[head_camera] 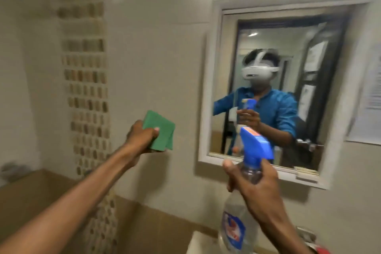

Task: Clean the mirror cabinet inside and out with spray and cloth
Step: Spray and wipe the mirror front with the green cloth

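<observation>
Right hand (257,185) nearest the viewer, fingers wrapped round the neck of a clear spray bottle (241,212), its long axis upright and its blue nozzle (254,144) aimed forward at the mirror; left hand (142,137) further out to the left, clutching a folded green cloth (161,133); beyond, the closed mirror cabinet (274,93) on the wall, ahead and right, closer to the spray hand.

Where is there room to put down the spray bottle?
Little shows. The white sink rim beside the clear blue-topped spray bottle has a bare patch. The brown ledge under the left arm looks bare too. By the white-framed mirror cabinet, only wall.
</observation>
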{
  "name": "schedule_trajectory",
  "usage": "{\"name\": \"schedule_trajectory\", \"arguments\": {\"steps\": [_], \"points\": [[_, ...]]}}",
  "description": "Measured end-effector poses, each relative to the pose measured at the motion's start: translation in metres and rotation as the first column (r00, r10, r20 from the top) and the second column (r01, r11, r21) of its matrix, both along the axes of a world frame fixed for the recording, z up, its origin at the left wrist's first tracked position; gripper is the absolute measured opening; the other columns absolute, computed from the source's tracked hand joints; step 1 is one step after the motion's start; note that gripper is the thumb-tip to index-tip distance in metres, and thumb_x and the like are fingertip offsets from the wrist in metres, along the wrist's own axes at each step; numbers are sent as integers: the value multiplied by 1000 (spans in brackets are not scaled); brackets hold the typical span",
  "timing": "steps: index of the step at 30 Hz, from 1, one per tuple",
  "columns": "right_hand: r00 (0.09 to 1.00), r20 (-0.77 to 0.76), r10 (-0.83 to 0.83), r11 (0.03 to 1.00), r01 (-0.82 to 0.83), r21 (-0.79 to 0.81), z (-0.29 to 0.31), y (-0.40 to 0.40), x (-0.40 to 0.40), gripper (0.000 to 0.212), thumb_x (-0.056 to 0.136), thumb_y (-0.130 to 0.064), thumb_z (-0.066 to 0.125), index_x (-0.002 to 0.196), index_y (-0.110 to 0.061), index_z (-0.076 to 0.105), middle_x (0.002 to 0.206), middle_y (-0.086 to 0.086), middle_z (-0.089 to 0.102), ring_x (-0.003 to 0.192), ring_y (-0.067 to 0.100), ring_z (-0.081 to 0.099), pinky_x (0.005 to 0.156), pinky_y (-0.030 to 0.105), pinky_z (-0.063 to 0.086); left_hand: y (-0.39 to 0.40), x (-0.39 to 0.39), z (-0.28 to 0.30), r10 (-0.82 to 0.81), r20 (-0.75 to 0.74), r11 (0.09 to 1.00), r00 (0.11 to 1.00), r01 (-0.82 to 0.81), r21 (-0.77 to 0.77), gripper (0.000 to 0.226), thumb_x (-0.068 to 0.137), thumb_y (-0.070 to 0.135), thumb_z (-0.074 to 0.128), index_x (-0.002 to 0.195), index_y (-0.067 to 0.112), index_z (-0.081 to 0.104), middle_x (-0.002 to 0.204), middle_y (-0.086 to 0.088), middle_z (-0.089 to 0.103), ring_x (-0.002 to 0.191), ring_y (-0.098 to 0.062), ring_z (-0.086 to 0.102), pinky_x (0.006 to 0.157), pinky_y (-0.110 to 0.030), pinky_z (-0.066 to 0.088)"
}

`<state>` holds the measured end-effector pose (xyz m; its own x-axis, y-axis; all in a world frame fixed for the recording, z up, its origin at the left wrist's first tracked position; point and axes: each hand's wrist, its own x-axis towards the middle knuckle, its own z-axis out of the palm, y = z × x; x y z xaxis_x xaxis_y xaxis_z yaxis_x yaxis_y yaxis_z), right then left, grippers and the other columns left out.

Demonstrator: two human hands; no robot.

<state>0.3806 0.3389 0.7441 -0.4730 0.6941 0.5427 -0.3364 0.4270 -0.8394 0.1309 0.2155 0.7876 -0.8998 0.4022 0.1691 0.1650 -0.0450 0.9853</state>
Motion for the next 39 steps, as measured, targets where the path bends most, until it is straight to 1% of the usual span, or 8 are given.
{"name": "schedule_trajectory", "arguments": {"steps": [9, 15, 20, 24, 29, 32, 35, 39], "points": [[997, 53, -63, 989, 55, 137, 35, 51, 52, 31, 79, -29, 78, 106, -20, 65, 70, 12, 66, 55, 14, 64, 49, 18, 51, 56, 51, 51, 29, -63, 997, 998, -24, 78, 22, 86, 11, 62, 104, 12, 49, 108, -16, 62, 86, -36, 67, 62, -54, 58], [996, 60, -69, 990, 61, 129, 52, 70, 69, 30, 82, -31, 74, 103, -15, 62, 80, 10, 68, 62, 23, 69, 60, 33, 61, 83, 91, 72, -17, -23, 995, 1000, 19, 97, 27, 90, 15, 58, 113, 6, 49, 105, -15, 64, 85, -31, 68, 68, -52, 59], [999, 27, -31, 997, 29, 75, 67, 80, 59, 30, 85, -27, 72, 108, -10, 60, 97, 15, 69, 74, 29, 73, 58, 22, 58, 102, 100, 95, -64, 52, 985, 997, 55, 164, 26, 87, 6, 55, 112, -1, 54, 99, -18, 67, 81, -31, 69, 70, -48, 59], [1000, -2, -23, 994, 23, 103, 93, 91, 38, 29, 85, -26, 71, 107, -9, 60, 101, 15, 68, 76, 28, 73, 64, 30, 62, 110, 93, 124, -95, 83, 952, 992, 66, 300, 17, 86, -3, 51, 103, 1, 54, 90, -15, 64, 76, -27, 66, 64, -42, 59], [999, 32, -30, 969, 22, 246, 140, 96, -3, 33, 88, -27, 69, 113, -11, 56, 100, 15, 67, 72, 23, 71, 63, 36, 63, 112, 71, 175, 35, 40, 919, 999, -48, 391, 23, 87, 0, 47, 110, 1, 50, 103, -17, 59, 86, -30, 63, 76, -51, 57], [997, 43, -57, 951, 41, 307, 171, 94, -33, 35, 87, -28, 70, 114, -13, 54, 98, 19, 68, 73, 23, 71, 65, 35, 63, 118, 56, 205, 124, -22, 913, 992, -105, 394, 26, 89, 8, 43, 112, 1, 51, 85, -5, 54, 67, -15, 57, 61, -33, 58], [998, 43, -50, 954, 35, 298, 199, 90, -58, 43, 82, -35, 73, 110, -10, 53, 91, 22, 64, 74, 28, 66, 76, 50, 61, 129, 48, 232, 226, -151, 895, 962, -144, 422, 27, 93, 16, 44, 114, 1, 52, 84, -1, 56, 62, -9, 51, 37, -14, 40], [998, 53, -44, 964, 28, 263, 224, 87, -85, 54, 75, -41, 77, 110, -6, 54, 95, 21, 67, 75, 32, 67, 74, 49, 62, 145, 41, 255, 342, -330, 883, 880, -181, 433, 30, 98, 21, 41, 119, 4, 53, 116, -14, 62, 98, -23, 61, 68, -23, 44]]}}
